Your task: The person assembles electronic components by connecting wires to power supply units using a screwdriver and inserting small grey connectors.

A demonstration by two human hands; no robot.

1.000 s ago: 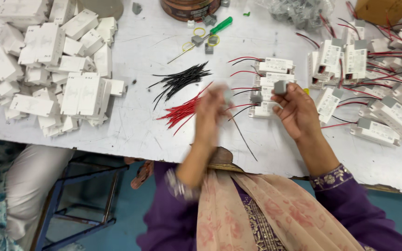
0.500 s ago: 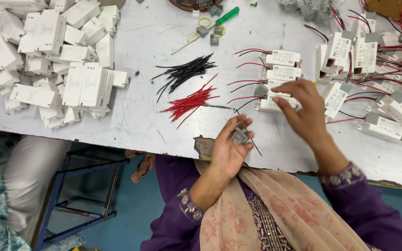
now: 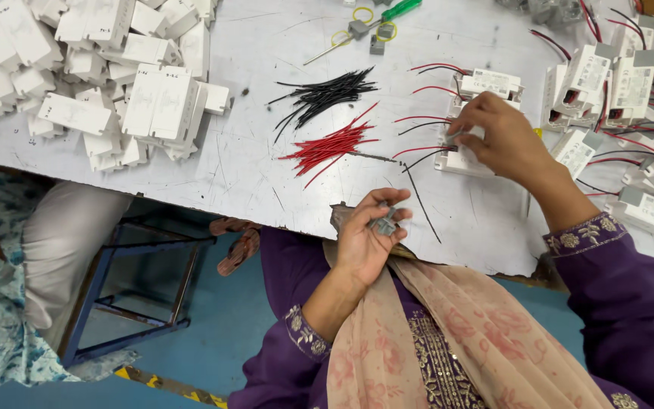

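My left hand (image 3: 367, 236) is palm up at the table's near edge, fingers curled around a small grey plastic connector (image 3: 384, 224). My right hand (image 3: 493, 136) rests on a stack of white rectangular modules (image 3: 489, 82) with red and black leads, fingers pinching at one of them. Between the hands a loose black wire (image 3: 421, 203) lies on the table. A bundle of short red wires (image 3: 328, 145) and a bundle of short black wires (image 3: 324, 94) lie just left of the right hand.
A heap of white plastic housings (image 3: 107, 76) fills the table's left. More wired white modules (image 3: 615, 76) crowd the right side. A green-handled screwdriver (image 3: 372, 21) lies at the far edge. Another person's leg (image 3: 62, 242) and a blue stool frame (image 3: 138, 288) are below left.
My left hand dropped from the red wires to the table's near edge, holding the grey connector. My right hand stayed on the white modules.
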